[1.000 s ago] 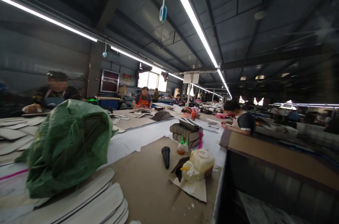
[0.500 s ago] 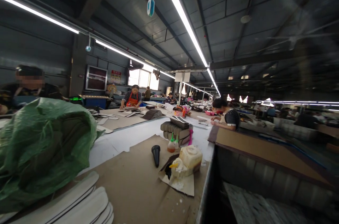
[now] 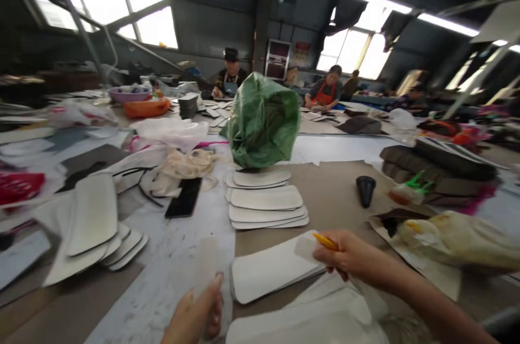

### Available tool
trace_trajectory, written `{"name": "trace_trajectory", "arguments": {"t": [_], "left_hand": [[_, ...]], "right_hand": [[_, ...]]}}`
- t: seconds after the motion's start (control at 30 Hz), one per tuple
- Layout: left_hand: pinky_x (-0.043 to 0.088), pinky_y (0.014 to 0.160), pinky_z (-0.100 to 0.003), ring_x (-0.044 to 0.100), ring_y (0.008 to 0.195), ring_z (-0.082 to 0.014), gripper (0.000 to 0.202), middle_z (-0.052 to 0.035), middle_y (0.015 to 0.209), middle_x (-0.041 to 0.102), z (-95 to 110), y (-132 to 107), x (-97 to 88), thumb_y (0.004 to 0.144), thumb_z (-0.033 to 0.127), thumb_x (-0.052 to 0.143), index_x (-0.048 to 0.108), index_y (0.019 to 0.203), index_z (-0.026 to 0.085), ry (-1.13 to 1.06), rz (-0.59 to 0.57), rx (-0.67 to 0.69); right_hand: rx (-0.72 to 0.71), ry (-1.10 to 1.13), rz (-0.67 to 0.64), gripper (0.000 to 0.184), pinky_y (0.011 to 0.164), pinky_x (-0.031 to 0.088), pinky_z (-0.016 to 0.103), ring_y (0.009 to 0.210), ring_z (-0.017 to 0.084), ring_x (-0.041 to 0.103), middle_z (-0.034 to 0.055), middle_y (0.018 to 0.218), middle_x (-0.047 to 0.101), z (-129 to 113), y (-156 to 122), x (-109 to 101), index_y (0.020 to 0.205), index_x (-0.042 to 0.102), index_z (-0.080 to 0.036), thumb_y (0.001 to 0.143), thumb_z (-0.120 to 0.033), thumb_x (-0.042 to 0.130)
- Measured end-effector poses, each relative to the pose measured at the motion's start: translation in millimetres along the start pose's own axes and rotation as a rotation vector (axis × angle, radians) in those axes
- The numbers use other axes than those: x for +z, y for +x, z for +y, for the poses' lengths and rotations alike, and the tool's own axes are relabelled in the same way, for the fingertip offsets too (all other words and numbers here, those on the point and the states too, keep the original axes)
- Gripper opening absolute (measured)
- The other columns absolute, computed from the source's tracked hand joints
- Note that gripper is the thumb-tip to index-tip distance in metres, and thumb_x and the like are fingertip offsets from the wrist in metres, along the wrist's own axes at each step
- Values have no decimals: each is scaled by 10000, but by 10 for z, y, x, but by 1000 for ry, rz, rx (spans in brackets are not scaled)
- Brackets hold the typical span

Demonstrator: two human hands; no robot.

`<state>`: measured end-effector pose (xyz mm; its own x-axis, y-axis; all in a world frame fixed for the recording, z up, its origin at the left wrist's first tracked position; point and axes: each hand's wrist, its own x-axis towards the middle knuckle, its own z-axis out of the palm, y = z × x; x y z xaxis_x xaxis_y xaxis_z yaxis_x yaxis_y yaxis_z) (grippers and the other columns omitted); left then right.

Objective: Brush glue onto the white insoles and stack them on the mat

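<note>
My right hand is closed around a yellow-handled tool, whose pale flat head is blurred. The tool lies over the far end of a small stack of white rounded panels. At the lower centre my left hand has its fingers curled, thumb up, on a pale strip blurred by motion. More white panels lie fanned at the near edge. Beyond the stack, overlapping panels form two rows. To the right, a glue container stands on a stained sheet.
A green plastic bag stands behind the panels. A phone lies left of centre, near stacked panels. A black cone-shaped object and green-tipped bottles are to the right. Co-workers sit across the table.
The view has swung left and down to the near tabletop. Both my hands have come into view, the right one with the yellow-handled tool. The green bag now appears near the middle.
</note>
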<state>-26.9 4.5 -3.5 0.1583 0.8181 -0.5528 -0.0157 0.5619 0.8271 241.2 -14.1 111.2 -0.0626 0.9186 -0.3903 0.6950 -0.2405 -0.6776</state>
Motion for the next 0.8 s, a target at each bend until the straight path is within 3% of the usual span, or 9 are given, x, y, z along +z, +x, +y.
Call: {"name": "trace_trajectory", "arguments": {"t": [0.07, 0.23, 0.4, 0.57, 0.8], "left_hand": [[252, 357, -191, 340, 345, -56, 484, 58, 393, 383, -35, 17, 4, 560, 613, 585, 436, 476, 160, -55, -29, -25], [245, 379, -183, 353, 341, -53, 444, 38, 363, 396, 4, 50, 148, 629, 535, 543, 456, 458, 134, 6, -63, -55], [219, 348, -182, 336, 317, -53, 341, 49, 357, 402, 12, 128, 146, 579, 452, 582, 460, 488, 147, 34, -69, -94], [189, 323, -186, 309, 296, -45, 349, 51, 339, 390, 27, 158, 126, 568, 436, 591, 440, 429, 154, 71, -85, -95], [188, 337, -193, 304, 307, -50, 333, 55, 334, 380, 56, 139, 133, 594, 405, 599, 445, 436, 155, 38, -95, -116]], "right_hand": [[25, 22, -142, 164, 364, 296, 151, 404, 54, 404, -34, 539, 480, 44, 154, 116, 628, 426, -168, 738, -287, 451], [50, 8, -326, 125, 370, 309, 143, 388, 50, 412, -38, 500, 489, -85, 473, 376, 604, 436, -168, 701, -241, 468], [67, -49, -466, 99, 353, 332, 157, 377, 70, 445, -29, 475, 510, -190, 799, 576, 581, 477, -167, 643, -235, 513], [92, -130, -542, 106, 354, 355, 179, 360, 87, 460, -29, 433, 513, -221, 1017, 734, 518, 480, -166, 590, -208, 546], [96, -211, -582, 114, 374, 375, 196, 377, 97, 473, -35, 431, 514, -279, 1117, 762, 499, 482, -170, 586, -207, 546]]}}
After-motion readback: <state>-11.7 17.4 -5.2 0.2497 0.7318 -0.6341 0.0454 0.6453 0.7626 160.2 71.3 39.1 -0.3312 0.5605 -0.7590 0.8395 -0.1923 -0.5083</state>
